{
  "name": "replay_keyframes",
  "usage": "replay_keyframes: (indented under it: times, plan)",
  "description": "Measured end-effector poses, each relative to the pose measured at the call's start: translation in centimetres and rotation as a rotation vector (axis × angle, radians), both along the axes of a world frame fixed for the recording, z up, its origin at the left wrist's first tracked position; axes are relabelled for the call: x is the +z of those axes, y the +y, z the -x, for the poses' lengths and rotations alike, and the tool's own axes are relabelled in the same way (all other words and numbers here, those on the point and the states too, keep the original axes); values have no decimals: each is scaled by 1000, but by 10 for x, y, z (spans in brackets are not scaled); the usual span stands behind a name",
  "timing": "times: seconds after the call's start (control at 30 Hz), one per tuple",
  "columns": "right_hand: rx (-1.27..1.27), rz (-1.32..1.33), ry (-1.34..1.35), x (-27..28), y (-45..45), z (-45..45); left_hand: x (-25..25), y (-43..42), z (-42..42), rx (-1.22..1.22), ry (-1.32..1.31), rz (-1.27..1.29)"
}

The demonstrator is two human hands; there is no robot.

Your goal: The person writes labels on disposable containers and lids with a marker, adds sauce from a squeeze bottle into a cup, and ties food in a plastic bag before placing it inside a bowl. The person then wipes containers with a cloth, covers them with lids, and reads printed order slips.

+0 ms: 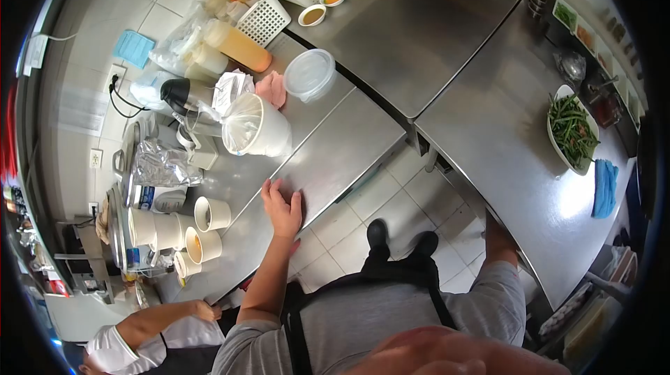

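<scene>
My left hand (283, 209) rests on the edge of the steel counter (342, 145), fingers apart and nothing in them. Beyond it stands a white tub (271, 131) lined with a clear plastic bag. A translucent round lid (310, 73) lies past the tub. Several paper cups (211, 213) stand to the left of this hand, some with food inside. My right arm (501, 244) hangs at the edge of the right steel table (481, 124); its hand is hidden below the tabletop. On that table sits an oval dish of green beans (574, 127).
A folded blue cloth (604, 188) lies beside the dish. Two small sauce bowls (312, 16) and a white basket (265, 18) stand at the back. An orange squeeze bottle (241, 46) lies tilted near the wall. A co-worker's arm (167, 320) is at lower left.
</scene>
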State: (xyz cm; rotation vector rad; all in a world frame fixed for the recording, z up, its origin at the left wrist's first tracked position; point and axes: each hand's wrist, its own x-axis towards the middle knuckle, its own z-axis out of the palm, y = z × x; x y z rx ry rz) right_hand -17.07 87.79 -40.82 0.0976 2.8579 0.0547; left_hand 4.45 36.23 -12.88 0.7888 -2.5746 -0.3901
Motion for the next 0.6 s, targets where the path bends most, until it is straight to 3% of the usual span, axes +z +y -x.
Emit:
replay_keyframes:
  times: [0.27,0.4,0.47,0.5,0.53,0.57,0.6]
  plan:
    - [-25,17,29,17,8,-7,-3,-3,-2,-9,59,-21]
    - [-78,212,146,52,-28,-36,-7,-10,-5,-6,114,-6]
    - [-138,538,128,86,-82,-55,-9,-8,-4,-26,196,11]
    - [-212,916,31,105,-116,-65,-6,-3,-3,-40,268,37]
    - [-434,1635,-103,110,-147,-72,-7,5,-3,-75,271,-36]
    - [-388,1946,-170,167,-185,-88,-6,10,-5,-105,277,-98]
    - [-353,1993,-296,189,-205,-100,0,15,-7,-132,297,-148]
